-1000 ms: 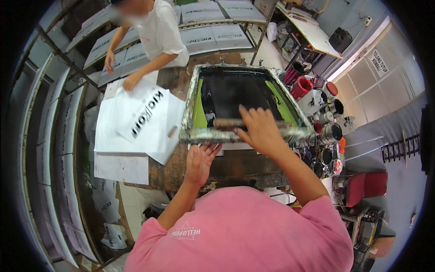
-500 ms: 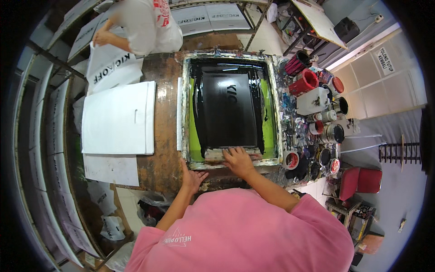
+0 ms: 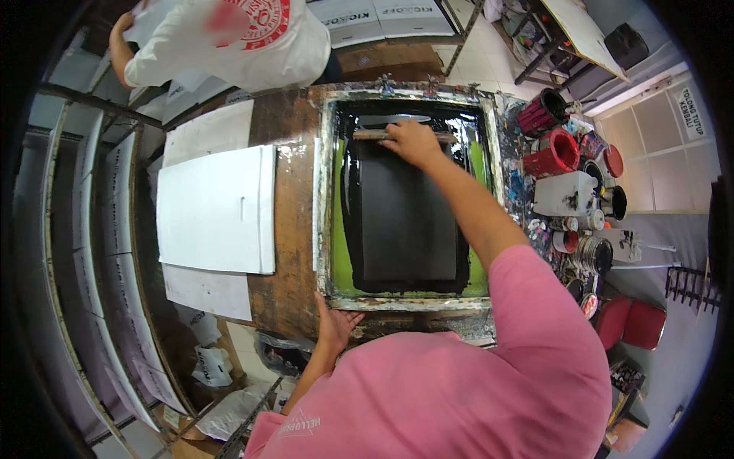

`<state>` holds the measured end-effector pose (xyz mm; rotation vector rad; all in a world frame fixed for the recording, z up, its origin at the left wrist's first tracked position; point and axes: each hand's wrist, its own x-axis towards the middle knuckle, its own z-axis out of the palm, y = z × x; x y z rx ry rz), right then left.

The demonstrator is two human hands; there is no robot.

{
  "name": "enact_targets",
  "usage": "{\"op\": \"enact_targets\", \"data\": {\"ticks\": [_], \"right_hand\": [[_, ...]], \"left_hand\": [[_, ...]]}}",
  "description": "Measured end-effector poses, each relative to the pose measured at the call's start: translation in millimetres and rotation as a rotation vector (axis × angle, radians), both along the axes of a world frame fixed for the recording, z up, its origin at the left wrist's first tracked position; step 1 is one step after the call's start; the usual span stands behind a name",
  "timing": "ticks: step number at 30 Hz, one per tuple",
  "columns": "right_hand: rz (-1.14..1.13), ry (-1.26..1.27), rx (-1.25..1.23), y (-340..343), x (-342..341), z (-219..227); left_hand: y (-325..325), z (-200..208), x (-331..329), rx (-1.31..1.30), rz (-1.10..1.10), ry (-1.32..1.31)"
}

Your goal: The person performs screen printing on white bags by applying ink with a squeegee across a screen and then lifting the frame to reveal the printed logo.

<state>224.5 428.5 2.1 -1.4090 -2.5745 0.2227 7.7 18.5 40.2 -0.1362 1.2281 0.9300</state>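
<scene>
My right hand (image 3: 413, 144) is closed on the wooden handle of a squeegee (image 3: 370, 135) at the far end of a screen-printing frame (image 3: 327, 206). Black ink (image 3: 409, 222) coats the middle of the mesh, with bare green mesh (image 3: 345, 264) along the sides. Glossy wet ink lies beyond the squeegee. At the frame's near left corner rests my left hand (image 3: 336, 324), fingers stretched out, thumb against the frame's edge, holding nothing. A strip of white paper (image 3: 316, 199) shows along the frame's left side.
Left on the worktable lies a stack of white sheets (image 3: 214, 206). Ink pots (image 3: 552, 151), a white jug (image 3: 564, 193) and several cans crowd the right side. A co-worker in a white shirt (image 3: 222, 50) stands at the far left by racks (image 3: 126, 252) holding printed sheets.
My right hand has pushed the squeegee from the near end to the far end, and ink now covers the lettering on the mesh. The co-worker has carried a printed sheet to the far left.
</scene>
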Motion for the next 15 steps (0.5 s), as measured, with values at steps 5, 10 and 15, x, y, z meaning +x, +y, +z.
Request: {"op": "enact_targets", "data": {"ticks": [5,10,15], "right_hand": [[0.068,0.048,-0.105,51,7,28],[-0.017,-0.003,0.058,-6,2,9],[0.001,-0.019,0.031,-123,6,40]], "left_hand": [[-15,6,-3,0.062,-0.006,-0.001],[-24,14,-11,0.152,-0.029,0.019],[-34,11,-19,0.277,-0.044,-0.014]]}}
